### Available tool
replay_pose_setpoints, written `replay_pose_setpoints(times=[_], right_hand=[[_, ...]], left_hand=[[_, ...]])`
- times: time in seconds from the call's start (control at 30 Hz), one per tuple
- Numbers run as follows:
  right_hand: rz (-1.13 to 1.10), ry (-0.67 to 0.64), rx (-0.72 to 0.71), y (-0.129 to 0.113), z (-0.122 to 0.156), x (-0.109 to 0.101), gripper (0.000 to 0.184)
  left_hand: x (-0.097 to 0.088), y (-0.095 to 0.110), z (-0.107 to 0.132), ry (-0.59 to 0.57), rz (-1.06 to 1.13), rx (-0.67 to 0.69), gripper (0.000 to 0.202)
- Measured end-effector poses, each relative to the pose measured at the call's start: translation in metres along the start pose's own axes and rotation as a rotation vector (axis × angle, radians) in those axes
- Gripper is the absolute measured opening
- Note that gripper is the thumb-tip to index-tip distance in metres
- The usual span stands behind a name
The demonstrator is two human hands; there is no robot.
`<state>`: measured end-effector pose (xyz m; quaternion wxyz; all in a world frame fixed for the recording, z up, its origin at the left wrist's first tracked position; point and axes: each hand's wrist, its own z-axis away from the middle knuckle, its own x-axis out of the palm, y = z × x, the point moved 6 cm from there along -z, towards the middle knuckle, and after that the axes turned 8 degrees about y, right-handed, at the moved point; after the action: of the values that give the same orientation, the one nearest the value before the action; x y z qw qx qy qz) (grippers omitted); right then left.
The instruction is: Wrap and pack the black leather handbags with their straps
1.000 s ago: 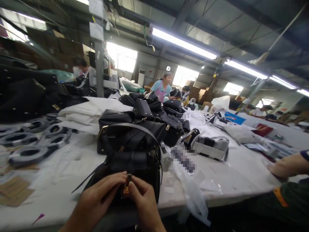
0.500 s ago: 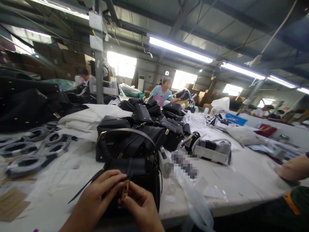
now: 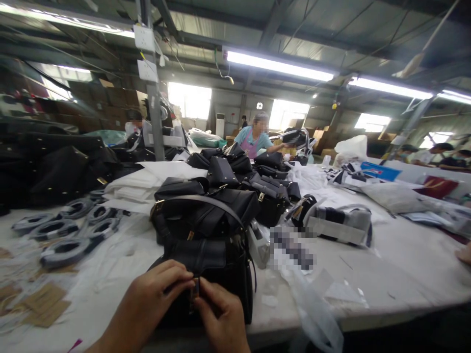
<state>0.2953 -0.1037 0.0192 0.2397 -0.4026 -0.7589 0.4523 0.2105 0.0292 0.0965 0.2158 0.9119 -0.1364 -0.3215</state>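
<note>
A black handbag [image 3: 235, 279] stands in front of me at the table's near edge, its grey-edged strap [image 3: 206, 198] arched up behind the flap. On its front is a small metal clasp [image 3: 194, 296], partly covered by my fingers. My left hand [image 3: 156, 294] is closed, its thumb and fingertips pinching the clasp from the left. From the right, my right hand [image 3: 222, 311] grips the same clasp between thumb and forefinger. Both palms lie against the bag's lower front and hide much of it.
More black handbags [image 3: 221, 171] are heaped behind. Wrapped strap coils [image 3: 66, 250], brown paper tags [image 3: 46, 299] and stacked white sheets [image 3: 136, 181] lie left. A wrapped bag [image 3: 338, 223] and clear plastic [image 3: 316, 304] lie right. A co-worker [image 3: 253, 137] handles a bag across the table.
My view has shifted, so the table scene sits farther right. Both hands stay at the clasp, with the fingers slightly repositioned. Another person's hand at the right edge has mostly left view.
</note>
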Motion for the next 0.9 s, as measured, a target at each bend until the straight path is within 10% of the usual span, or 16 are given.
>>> replay_pose_setpoints(times=[0.37, 0.6, 0.9], right_hand=[[0.082, 0.020, -0.151, 0.002, 0.001, -0.004, 0.047], [0.093, 0.003, -0.134, 0.004, 0.002, -0.004, 0.046], [0.035, -0.003, -0.010, 0.004, -0.002, -0.002, 0.040]], left_hand=[[0.003, -0.002, 0.010, -0.062, -0.123, 0.100, 0.039], [0.014, -0.022, 0.009, -0.294, -0.163, -0.005, 0.016], [0.017, -0.014, 0.016, -0.179, -0.121, 0.062, 0.019]])
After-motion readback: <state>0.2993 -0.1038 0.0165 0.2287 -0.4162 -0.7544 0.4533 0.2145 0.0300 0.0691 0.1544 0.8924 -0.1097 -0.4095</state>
